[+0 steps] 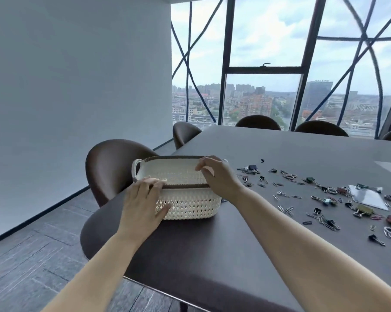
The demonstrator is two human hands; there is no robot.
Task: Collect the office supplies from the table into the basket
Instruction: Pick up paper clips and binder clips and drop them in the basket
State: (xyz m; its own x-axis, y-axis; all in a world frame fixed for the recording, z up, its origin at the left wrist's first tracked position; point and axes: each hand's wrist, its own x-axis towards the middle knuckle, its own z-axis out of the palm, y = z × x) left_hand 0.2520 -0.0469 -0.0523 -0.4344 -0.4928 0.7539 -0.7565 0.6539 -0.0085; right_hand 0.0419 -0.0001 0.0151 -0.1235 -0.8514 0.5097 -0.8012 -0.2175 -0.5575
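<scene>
Both bare forearms reach over the near edge of the dark matte bench (212, 255) to a cream lattice plastic basket with a brown rim (190, 203). It stands near the bench's left end, long axis left to right. The left hand (142, 201) grips the near rim, fingers (155, 182) on top and thumb on the wall. The right hand (219, 179) curls over the right end, seemingly holding it. Scattered binder clips and paper clips (325, 201) lie to the basket's right, nearer the right hand.
</scene>
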